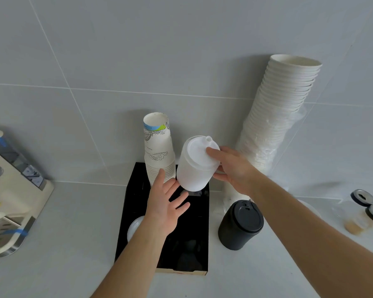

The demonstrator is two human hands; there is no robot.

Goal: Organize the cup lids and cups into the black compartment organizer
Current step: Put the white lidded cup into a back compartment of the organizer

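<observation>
The black compartment organizer (pixel 198 239) lies on the counter in front of me. A stack of printed paper cups (pixel 158 147) stands in its far left compartment. My right hand (pixel 230 168) holds a stack of white lids (pixel 195 166) tilted above the organizer's far right compartment. My left hand (pixel 165 203) hovers open over the organizer, its fingertips close to the white stack and the paper cups. A white lid (pixel 134 227) shows in the near left compartment, partly hidden by my left forearm. A stack of black lids (pixel 240 224) stands on the counter right of the organizer.
A tall leaning stack of white bowls (pixel 282 108) rests against the tiled wall at the back right. A cream coffee machine (pixel 11 196) sits at the left. Two dark round cans (pixel 370 205) and a small tan item (pixel 353 229) lie at the far right.
</observation>
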